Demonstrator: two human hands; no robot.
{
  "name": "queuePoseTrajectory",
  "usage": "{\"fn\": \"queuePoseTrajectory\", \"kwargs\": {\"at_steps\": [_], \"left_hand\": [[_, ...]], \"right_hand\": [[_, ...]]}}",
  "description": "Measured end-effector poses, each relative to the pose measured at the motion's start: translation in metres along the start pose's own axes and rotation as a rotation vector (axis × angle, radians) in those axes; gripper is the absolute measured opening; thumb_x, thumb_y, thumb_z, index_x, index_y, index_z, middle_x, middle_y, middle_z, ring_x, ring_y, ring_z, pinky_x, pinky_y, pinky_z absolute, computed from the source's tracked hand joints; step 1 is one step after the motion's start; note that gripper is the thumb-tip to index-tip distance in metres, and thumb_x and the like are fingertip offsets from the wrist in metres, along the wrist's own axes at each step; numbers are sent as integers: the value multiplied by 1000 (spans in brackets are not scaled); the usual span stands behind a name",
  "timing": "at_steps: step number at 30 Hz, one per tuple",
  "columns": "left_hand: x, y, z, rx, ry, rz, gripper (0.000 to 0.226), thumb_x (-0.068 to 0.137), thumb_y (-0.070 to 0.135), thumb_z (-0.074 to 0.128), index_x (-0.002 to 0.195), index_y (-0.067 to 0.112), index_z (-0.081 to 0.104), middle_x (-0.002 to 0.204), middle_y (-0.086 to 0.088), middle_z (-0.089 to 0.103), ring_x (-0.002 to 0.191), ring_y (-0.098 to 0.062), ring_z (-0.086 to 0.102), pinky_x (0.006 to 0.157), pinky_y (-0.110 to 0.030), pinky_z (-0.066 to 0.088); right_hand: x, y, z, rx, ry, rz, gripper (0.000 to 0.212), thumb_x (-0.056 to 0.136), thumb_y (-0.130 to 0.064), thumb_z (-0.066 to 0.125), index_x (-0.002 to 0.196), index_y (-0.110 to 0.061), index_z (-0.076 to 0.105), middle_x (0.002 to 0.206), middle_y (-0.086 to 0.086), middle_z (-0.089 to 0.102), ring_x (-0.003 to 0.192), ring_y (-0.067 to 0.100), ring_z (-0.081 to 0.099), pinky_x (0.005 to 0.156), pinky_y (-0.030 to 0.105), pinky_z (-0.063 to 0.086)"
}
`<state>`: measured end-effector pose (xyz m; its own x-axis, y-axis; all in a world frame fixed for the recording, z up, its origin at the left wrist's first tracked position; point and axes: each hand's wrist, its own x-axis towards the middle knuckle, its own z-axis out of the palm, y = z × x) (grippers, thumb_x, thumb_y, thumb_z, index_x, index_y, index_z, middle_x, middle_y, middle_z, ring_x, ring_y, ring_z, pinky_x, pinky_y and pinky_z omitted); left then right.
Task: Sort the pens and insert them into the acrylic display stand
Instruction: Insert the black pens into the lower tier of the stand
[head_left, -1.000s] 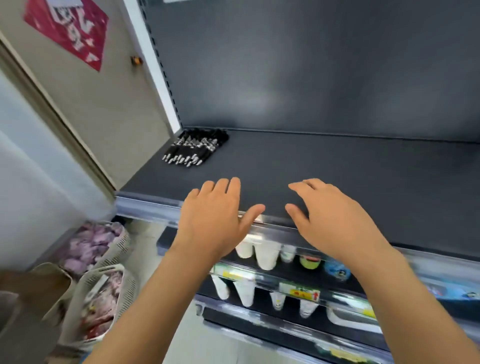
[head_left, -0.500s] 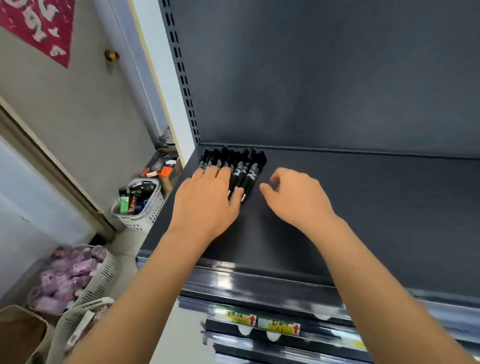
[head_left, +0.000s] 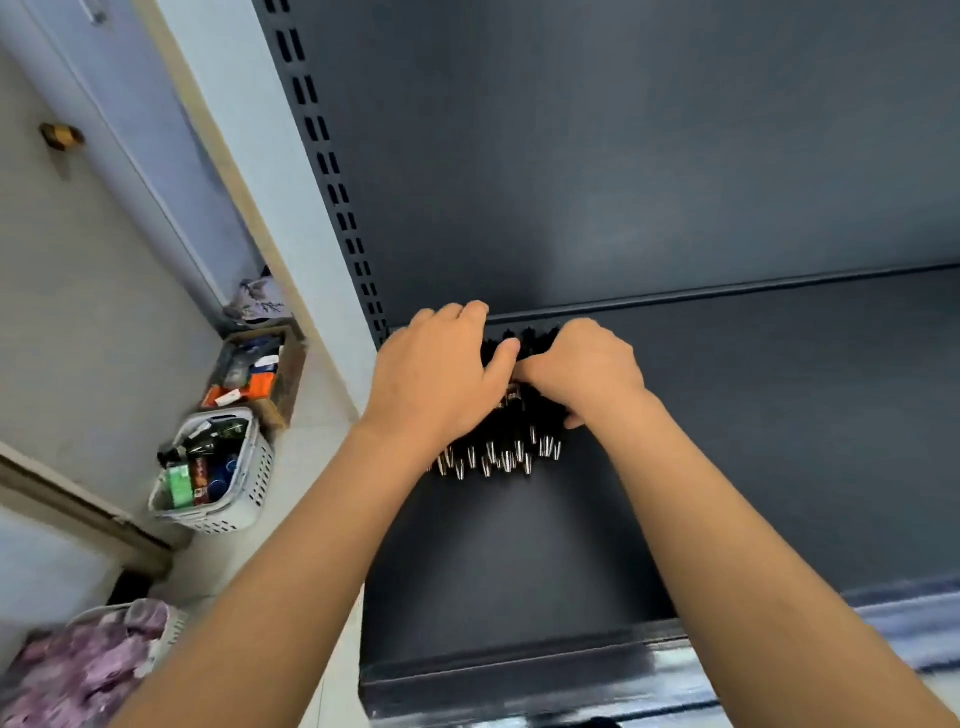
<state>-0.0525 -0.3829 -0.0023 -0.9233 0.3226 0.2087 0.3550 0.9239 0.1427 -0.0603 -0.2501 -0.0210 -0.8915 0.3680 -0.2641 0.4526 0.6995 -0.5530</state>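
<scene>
A bundle of several black pens (head_left: 506, 447) with silver tips lies at the back left corner of the dark shelf (head_left: 727, 467). Their tips point toward me and stick out below my hands. My left hand (head_left: 441, 379) covers the left side of the bundle, fingers curled over its far end. From the right, my right hand (head_left: 582, 374) closes around the pens, and its thumb meets my left thumb over them. The middle of the pens is hidden under both hands. No acrylic display stand is in view.
The shelf's dark back panel (head_left: 623, 156) rises just behind the pens, with a slotted upright (head_left: 332, 171) at the left. On the floor to the left stand a white basket of bottles (head_left: 213, 473), a cardboard box (head_left: 254, 374) and a basket of purple packets (head_left: 88, 670).
Both hands went from the shelf's front edge to the back left corner and closed over the pen bundle. The camera moved in closer and lower toward the shelf.
</scene>
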Motion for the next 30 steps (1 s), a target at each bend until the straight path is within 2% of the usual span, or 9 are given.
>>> {"fn": "queuePoseTrajectory", "kwargs": {"at_steps": [7,10,14,15,19,24,26,28,30], "left_hand": [[6,-17,5,-131,-45,163,45,92,50,47,125,19,52,117,4,63,111,-20,55,78,-36,49],[7,-19,4,-198,-64,207,47,91,51,50,127,21,51,119,6,63,112,-19,55,79,-35,48],[10,-20,2,-300,-68,193,50,89,50,54,133,25,49,121,10,62,113,-17,56,79,-31,42],[10,-20,1,-328,-71,193,50,89,50,54,132,26,50,122,11,62,112,-15,56,79,-31,43],[11,-16,4,-385,-81,225,49,88,49,56,131,27,51,120,13,62,106,-12,59,80,-30,46],[13,-10,12,-469,-113,219,48,85,51,59,127,29,54,112,14,64,98,-10,60,78,-30,47],[13,-8,14,-498,-129,228,47,84,51,60,125,28,55,109,14,65,96,-11,60,79,-30,47],[13,-6,15,-523,-140,232,47,84,51,60,125,28,56,108,14,65,96,-11,60,80,-31,48],[11,-4,15,-543,-149,238,47,85,51,61,125,28,56,108,15,65,95,-10,59,83,-32,49]], "right_hand": [[-7,-5,-2,13,23,150,16,83,-26,61,83,-10,62,74,7,70,53,26,68,64,32,60],[-11,-6,-1,38,30,181,14,85,-21,57,84,-9,63,76,8,71,60,28,71,66,35,61],[-18,-2,-6,-144,127,231,17,89,-18,52,73,-10,50,89,10,69,81,30,69,67,30,55],[-18,1,-9,-148,119,255,17,90,-17,52,75,-9,50,86,10,68,76,30,69,66,29,55],[-16,12,-16,-28,81,311,25,91,-27,60,74,-11,51,63,4,62,44,20,60,58,25,53],[-17,19,-12,38,163,313,22,89,-20,60,73,-10,50,67,7,61,49,23,60,49,26,52],[-17,23,-12,86,189,304,20,89,-16,58,72,-7,51,67,8,62,57,27,65,54,31,54],[-16,29,-13,210,195,292,18,89,-8,52,71,-4,51,64,14,63,66,32,66,67,39,56],[-17,34,-14,461,191,301,17,90,-2,45,73,-4,46,65,15,58,58,30,57,59,37,51]]}}
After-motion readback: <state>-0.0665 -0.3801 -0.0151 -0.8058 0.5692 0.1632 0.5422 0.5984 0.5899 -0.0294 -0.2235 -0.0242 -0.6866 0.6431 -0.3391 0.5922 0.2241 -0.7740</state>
